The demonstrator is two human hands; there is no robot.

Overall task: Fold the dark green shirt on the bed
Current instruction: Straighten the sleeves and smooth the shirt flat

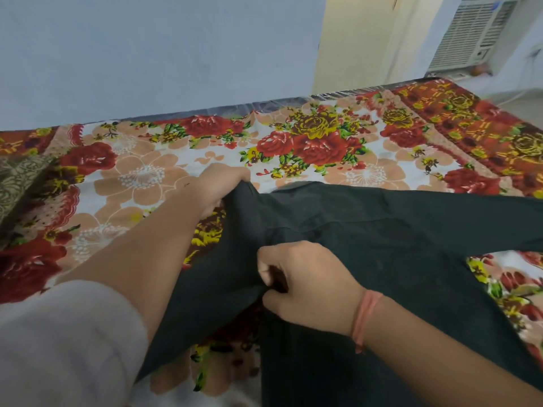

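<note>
left hand (221, 185): fingers curled round a bunched far edge of the dark green shirt (388, 230), lifting it a little off the bed (164, 171)
right hand (308, 284): nearer the camera, thumb and curled fingers pinching a fold of the same shirt
hands: apart from each other, both clamped on the cloth, which is stretched between them
wrists: pale grey sleeve (58, 342) pushed up the left arm; pinkish thread band (367, 314) round the right wrist
shirt look: very dark green, near black in this light, plain, matte, soft creases around both grips; a seam line shows near the left hand
shirt place: lying on the bed, centre to right of view, spread toward the right edge, one strip running down to the lower left under the left forearm; which part is sleeve or hem, cannot tell
bed cover: floral sheet, red and yellow roses, peach flowers on white, orange-red border at far right
left edge: brown patterned cloth (17, 177) on the bed
background: pale blue-grey wall (147, 54), cream panel beside it, white air conditioner (476, 33) at upper right
</note>
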